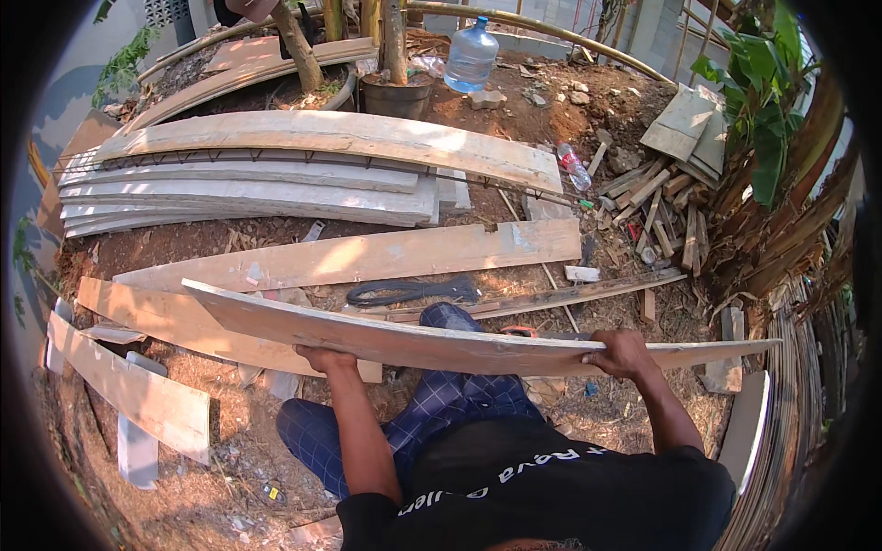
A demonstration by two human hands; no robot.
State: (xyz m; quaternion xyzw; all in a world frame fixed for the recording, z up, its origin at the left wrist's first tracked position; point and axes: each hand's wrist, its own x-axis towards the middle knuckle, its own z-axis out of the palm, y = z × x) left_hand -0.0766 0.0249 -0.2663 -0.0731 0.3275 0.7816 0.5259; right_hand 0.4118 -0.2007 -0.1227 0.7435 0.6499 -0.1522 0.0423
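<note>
A long plywood strip [441, 347] is held on edge across my lap, its broad face toward me. My left hand [323, 356] is closed on its lower edge, left of the middle, with the fingertips hidden. Toward the other end, my right hand [622, 354] grips it with fingers around the edge. Just beyond the strip lies a coil of dark cord [413, 292] on the dirt. An orange-rimmed object [519, 331] shows partly behind the strip's top edge. Another flat plywood strip [367, 255] lies farther off, and one more [230, 326] passes under the held strip's left end.
A stack of pale boards [248, 188] stands beyond, with a plywood board [340, 135] on top. Scrap wood [657, 197] is piled at right beside a plant trunk [795, 197]. A water jug [471, 57] stands far back. A short board [138, 390] lies at left.
</note>
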